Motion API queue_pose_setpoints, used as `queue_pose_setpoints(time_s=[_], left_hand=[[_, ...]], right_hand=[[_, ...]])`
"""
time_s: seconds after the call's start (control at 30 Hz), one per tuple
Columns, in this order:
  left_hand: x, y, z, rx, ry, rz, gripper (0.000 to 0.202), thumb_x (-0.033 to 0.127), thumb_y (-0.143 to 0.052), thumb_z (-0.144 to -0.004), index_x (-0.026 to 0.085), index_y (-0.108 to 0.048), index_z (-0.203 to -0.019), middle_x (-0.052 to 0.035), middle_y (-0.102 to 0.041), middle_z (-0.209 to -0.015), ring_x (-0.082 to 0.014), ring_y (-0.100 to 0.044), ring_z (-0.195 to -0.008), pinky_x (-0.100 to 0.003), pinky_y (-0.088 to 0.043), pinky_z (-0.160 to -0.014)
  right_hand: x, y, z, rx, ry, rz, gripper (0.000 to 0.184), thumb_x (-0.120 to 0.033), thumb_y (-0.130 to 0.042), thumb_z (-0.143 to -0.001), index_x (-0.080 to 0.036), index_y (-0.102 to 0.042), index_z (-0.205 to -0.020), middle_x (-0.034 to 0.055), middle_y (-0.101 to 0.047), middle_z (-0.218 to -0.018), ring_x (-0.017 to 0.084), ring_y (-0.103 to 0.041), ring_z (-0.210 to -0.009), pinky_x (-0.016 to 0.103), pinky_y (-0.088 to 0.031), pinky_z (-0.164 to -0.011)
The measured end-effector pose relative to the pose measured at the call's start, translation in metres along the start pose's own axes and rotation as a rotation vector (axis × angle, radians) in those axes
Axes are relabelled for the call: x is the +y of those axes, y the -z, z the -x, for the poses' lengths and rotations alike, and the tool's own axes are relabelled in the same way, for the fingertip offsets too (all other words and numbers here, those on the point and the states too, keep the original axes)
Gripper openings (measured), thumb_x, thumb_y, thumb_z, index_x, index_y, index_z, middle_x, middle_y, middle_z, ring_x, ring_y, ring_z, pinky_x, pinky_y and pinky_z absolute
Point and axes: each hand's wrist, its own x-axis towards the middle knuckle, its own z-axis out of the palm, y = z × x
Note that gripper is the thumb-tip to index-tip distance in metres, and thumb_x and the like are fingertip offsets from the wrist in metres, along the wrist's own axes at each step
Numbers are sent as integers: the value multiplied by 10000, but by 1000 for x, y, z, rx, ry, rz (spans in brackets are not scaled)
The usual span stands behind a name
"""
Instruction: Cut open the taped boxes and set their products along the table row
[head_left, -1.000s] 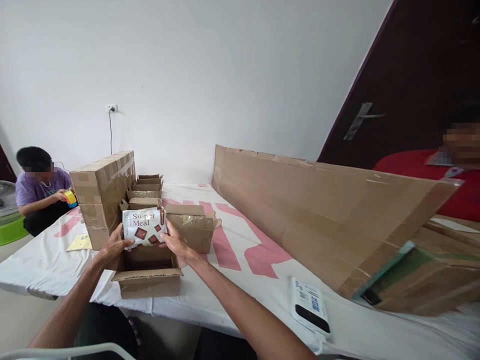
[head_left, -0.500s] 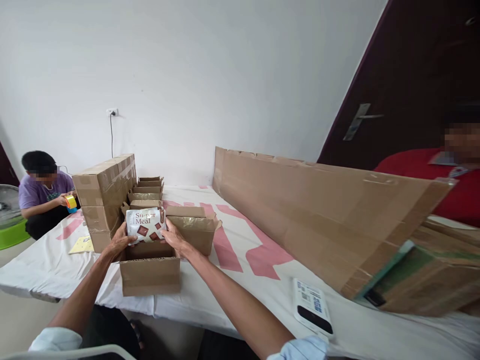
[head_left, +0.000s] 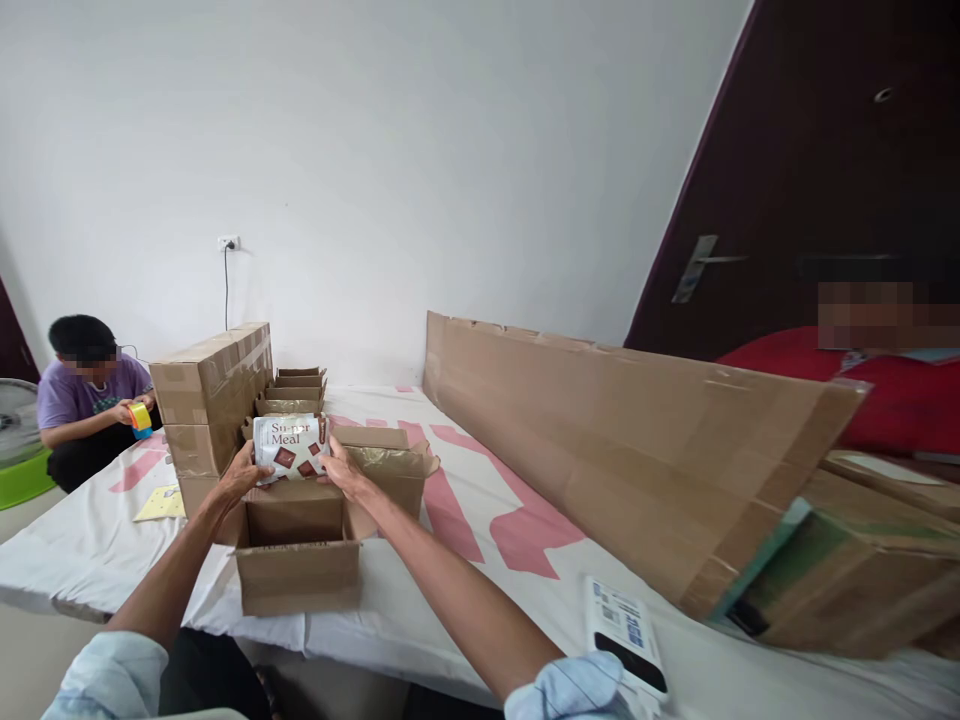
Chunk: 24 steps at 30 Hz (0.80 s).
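A white pouch [head_left: 291,448] printed "Super Meal" with brown squares is held upright, its front toward me. My left hand [head_left: 241,474] grips its left edge, and my right hand [head_left: 343,470] grips its right edge. Just below and nearer to me stands an open cardboard box [head_left: 298,580] with its flaps up. Its inside is dark, and I cannot make out what lies in it. Beyond my right wrist sits another open box [head_left: 394,470] with clear tape on its flap.
Stacked cardboard boxes [head_left: 214,390] stand left, beside a row of open boxes [head_left: 296,392]. A tall cardboard panel [head_left: 600,440] runs along the right. A white printed device [head_left: 624,635] lies on the cloth. One person holds tape [head_left: 140,418]; another sits behind the panel.
My view has tilted up slightly and shifted right. Both hands still hold the pouch, which now sits a little higher above the near box. The person in red has leaned further into view.
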Motion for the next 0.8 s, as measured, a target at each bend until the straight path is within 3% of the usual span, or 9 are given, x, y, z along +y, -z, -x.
queue_pose_setpoints(time_s=[0.27,0.53,0.8], left_hand=[[22,1,-8,2,-66,18,734,294,-855,-539,171,-574,-1206,-40,-720,-989,-249,-674,-879,-353,-545,-777],[50,-1,-10,21,-127,2,701,325,-868,-574,185,-557,-1188,-28,-719,-974,-233,-675,-852,-316,-536,-718],[68,-6,-6,22,-158,5,668,374,-887,-603,199,-567,-1162,-24,-722,-961,-213,-672,-808,-274,-502,-662]], right_hand=[[-23,-3,-1,13,76,-42,715,-311,-681,-717,-358,-586,-1424,17,-749,-1241,222,-721,-914,322,-634,-670],[-56,-2,5,11,198,-41,789,-312,-595,-708,-329,-557,-1496,22,-716,-1330,258,-698,-1026,368,-646,-750],[-87,1,24,-44,286,-51,727,-380,-708,-767,-336,-574,-1480,27,-726,-1308,256,-686,-1100,348,-638,-797]])
